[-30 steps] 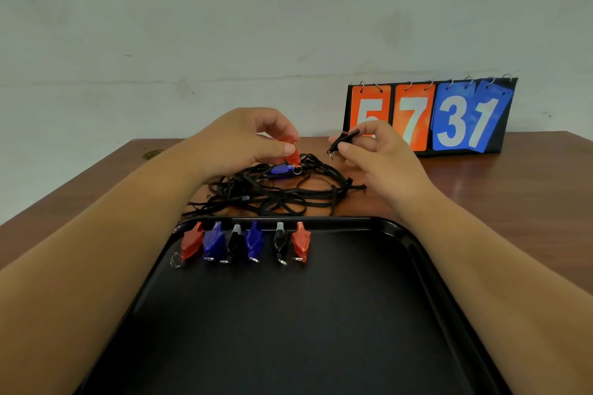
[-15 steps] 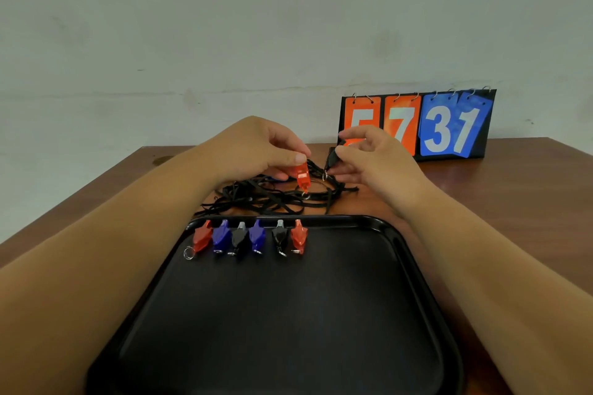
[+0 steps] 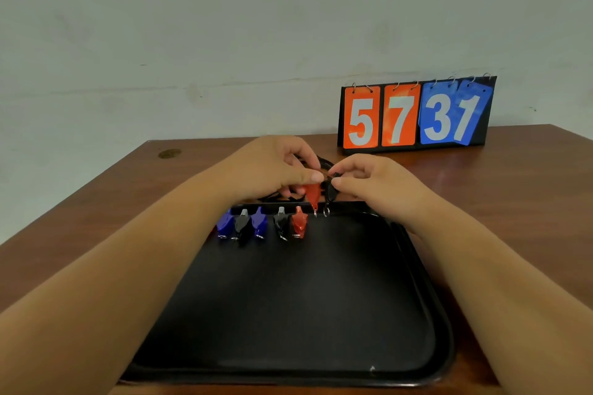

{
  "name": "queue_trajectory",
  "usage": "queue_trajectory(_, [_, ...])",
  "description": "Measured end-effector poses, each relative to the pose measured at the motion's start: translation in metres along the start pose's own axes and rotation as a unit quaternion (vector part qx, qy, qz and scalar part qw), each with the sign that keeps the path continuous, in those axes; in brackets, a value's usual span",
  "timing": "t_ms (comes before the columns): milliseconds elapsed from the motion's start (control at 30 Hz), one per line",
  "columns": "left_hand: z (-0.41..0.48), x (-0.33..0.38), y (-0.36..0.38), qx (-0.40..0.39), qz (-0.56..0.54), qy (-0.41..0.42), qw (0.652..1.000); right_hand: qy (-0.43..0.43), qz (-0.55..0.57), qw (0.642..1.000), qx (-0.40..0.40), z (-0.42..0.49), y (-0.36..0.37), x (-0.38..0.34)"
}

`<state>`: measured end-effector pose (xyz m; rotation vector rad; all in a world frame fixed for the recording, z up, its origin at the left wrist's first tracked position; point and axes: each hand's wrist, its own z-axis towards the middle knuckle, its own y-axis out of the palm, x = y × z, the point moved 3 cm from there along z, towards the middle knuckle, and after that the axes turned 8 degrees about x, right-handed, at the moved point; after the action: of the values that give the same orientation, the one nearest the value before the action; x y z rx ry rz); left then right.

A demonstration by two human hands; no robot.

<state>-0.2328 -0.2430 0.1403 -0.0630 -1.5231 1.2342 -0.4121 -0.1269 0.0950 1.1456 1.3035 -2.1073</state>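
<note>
Over the black tray (image 3: pixel 442 314), just past its row of whistles (image 3: pixel 256 224), the left hand (image 3: pixel 272 167) pinches a red whistle (image 3: pixel 313 194) and the right hand (image 3: pixel 369 179) pinches a black whistle (image 3: pixel 330 192). Both whistles look light, hard and slick, so they are best pinched across their flat sides.

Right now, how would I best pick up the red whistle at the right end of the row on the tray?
Pinch the red whistle across its wide body, fingers coming down from above, leaning to its open right side. It lies flat on the tray, narrow tip pointing away, and a black whistle crowds its left, so coming from there would likely bump that.
</note>
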Motion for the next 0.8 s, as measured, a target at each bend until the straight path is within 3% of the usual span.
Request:
queue_trajectory(100, [0.001, -0.005, 0.004, 0.000, 0.011, -0.002, 1.000, -0.012, -0.053, 0.998, -0.024, -0.001, 0.000, 0.004])
queue_trajectory(400, [0.005, -0.009, 0.018, -0.002, 0.099, 0.009, 0.995, -0.018, -0.068, 0.996, -0.063, -0.002, -0.001, 0.011])
queue_trajectory(800, [0.005, -0.017, 0.033, -0.041, 0.120, 0.006, 0.992, -0.035, -0.123, 0.986, -0.108, -0.005, -0.003, 0.008])
